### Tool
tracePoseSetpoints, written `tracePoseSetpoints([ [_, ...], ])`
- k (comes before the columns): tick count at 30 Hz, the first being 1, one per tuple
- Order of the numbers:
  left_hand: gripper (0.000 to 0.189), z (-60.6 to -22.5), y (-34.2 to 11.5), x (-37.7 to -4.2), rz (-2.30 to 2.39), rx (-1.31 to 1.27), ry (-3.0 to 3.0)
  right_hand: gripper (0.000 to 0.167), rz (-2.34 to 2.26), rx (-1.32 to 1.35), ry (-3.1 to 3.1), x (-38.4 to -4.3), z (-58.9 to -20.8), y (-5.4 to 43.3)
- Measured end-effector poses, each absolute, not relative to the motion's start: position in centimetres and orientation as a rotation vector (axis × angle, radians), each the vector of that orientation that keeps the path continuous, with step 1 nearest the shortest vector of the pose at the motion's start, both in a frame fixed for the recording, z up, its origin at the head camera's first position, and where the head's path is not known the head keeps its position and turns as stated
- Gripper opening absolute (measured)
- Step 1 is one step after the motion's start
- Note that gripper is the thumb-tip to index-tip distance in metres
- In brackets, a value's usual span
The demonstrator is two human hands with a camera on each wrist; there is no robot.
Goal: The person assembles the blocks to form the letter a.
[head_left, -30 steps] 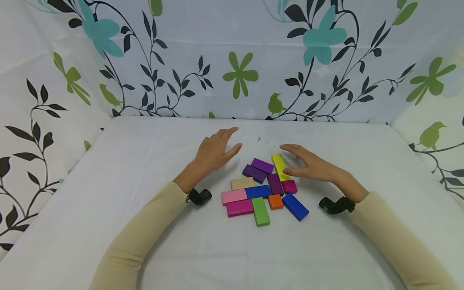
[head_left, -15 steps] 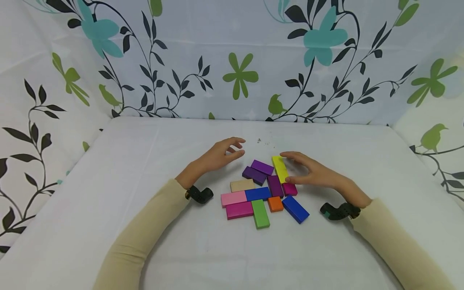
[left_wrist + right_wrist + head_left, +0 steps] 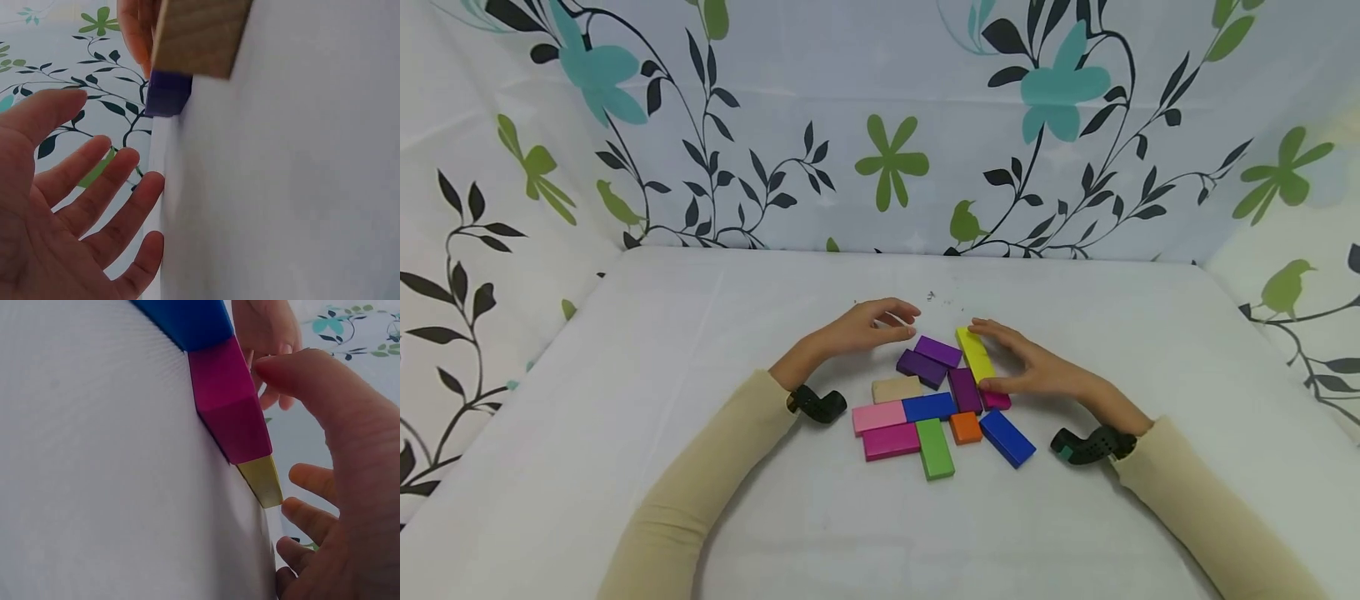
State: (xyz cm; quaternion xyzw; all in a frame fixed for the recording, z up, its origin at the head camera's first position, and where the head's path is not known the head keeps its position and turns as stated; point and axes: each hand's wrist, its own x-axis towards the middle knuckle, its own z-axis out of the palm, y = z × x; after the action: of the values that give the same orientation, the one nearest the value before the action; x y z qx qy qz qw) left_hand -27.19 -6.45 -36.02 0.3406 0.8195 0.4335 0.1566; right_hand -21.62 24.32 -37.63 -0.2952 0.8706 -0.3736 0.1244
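Colored blocks lie flat in a cluster on the white table. My right hand (image 3: 1037, 367) is at the yellow block (image 3: 976, 354), fingertips by its far end and thumb by its near end, over the small magenta block (image 3: 996, 401). The right wrist view shows those fingers loosely spread beside the yellow block (image 3: 262, 481). Left of the cluster, my left hand (image 3: 865, 325) hovers with relaxed fingers and holds nothing. Its thumb points at the violet block (image 3: 938, 350) and dark purple block (image 3: 919, 367). A bare wooden block (image 3: 200, 37) looms close in the left wrist view.
Nearer the body sit a pink block (image 3: 877, 416), a green block (image 3: 935, 450), an orange block (image 3: 966, 427) and a blue block (image 3: 1008, 438). A patterned curtain (image 3: 760, 100) hangs behind the table (image 3: 820, 517). Small dark specks (image 3: 931, 296) mark the cloth beyond the blocks.
My left hand has come down and toward the blocks, its fingers less spread. My right hand has moved slightly nearer, its thumb now over the small magenta block. The blocks keep their arrangement.
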Motion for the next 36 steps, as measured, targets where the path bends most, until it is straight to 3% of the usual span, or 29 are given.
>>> tracePoseSetpoints([
  [23, 0.037, -37.2, -5.4, -26.9, 1.117, 1.059, 2.332, 0.065, -1.139, -0.858, 2.539, -21.6, -38.1, 24.3],
  [36, 0.035, -37.3, -5.2, -26.8, 1.152, 1.007, 2.364, 0.068, -1.154, -0.829, 2.533, -21.6, -38.0, 24.4],
])
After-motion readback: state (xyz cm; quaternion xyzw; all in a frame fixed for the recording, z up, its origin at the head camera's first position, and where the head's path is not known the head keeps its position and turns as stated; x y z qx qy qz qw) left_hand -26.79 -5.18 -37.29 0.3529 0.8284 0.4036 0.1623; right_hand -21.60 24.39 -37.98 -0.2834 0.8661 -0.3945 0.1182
